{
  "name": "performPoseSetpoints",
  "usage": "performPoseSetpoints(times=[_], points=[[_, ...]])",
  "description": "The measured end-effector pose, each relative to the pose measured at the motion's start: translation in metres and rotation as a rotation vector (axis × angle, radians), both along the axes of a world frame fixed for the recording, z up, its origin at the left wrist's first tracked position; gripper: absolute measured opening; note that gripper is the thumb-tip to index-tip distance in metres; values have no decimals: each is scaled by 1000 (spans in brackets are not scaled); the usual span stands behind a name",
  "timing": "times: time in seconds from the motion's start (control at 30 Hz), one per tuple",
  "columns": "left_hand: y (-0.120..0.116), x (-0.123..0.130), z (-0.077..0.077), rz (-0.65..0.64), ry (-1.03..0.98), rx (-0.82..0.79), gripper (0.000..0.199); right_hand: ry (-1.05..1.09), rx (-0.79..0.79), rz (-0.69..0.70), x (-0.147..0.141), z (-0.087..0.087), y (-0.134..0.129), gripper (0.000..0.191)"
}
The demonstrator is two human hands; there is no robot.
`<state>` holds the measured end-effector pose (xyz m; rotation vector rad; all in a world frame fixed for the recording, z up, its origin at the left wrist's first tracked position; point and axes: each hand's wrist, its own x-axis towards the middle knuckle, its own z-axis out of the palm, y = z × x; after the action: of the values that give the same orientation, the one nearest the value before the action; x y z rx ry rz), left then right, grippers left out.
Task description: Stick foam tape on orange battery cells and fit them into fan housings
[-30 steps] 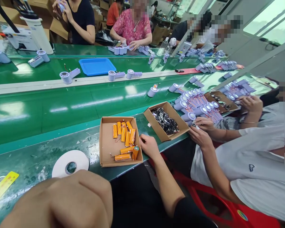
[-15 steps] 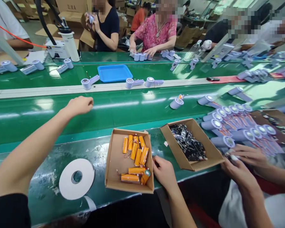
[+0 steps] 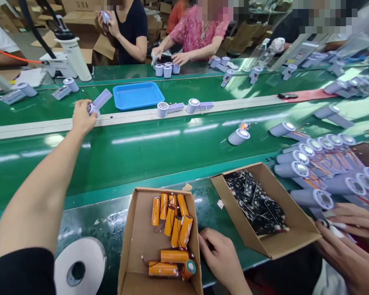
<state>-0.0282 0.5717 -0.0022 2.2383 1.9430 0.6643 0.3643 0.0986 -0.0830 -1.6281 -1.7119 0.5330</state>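
Observation:
My left hand reaches across the green conveyor belt, its fingers wrapped round the round end of a lavender plastic housing. The housing's flat handle points up and right from my fingers, over the pale rail. Loosely curled, my right hand rests on the bench at the right side of an open cardboard box; nothing shows in it. Inside that box lie several orange wrapped battery cells with thin wires. A white tape roll lies left of the box, partly cut off by the picture edge.
A second box holds black circuit boards. A co-worker's hands work beside it, near several lavender housings. Along the rail are a blue tray and two more housings. People sit across the line.
My left hand has moved forward and left to the rail and taken hold of the housing there. My right hand stays beside the box. The view has shifted slightly.

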Motion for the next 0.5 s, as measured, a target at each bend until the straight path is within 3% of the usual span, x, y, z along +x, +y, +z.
performPoseSetpoints(times=[0.1,0.2,0.33,0.43,0.5], points=[[3,23,6,-238,62,26,52,6,-21,-15,-1,0,1,48],[21,74,-3,-391,93,20,59,11,-41,-42,-2,0,2,50],[38,132,-21,-392,119,-39,68,22,4,-41,-3,0,0,47],[29,142,-20,-366,147,-7,69,27,36,-32,-3,1,-2,46],[10,140,-8,-364,111,84,62,33,32,-22,-2,2,-2,47]])
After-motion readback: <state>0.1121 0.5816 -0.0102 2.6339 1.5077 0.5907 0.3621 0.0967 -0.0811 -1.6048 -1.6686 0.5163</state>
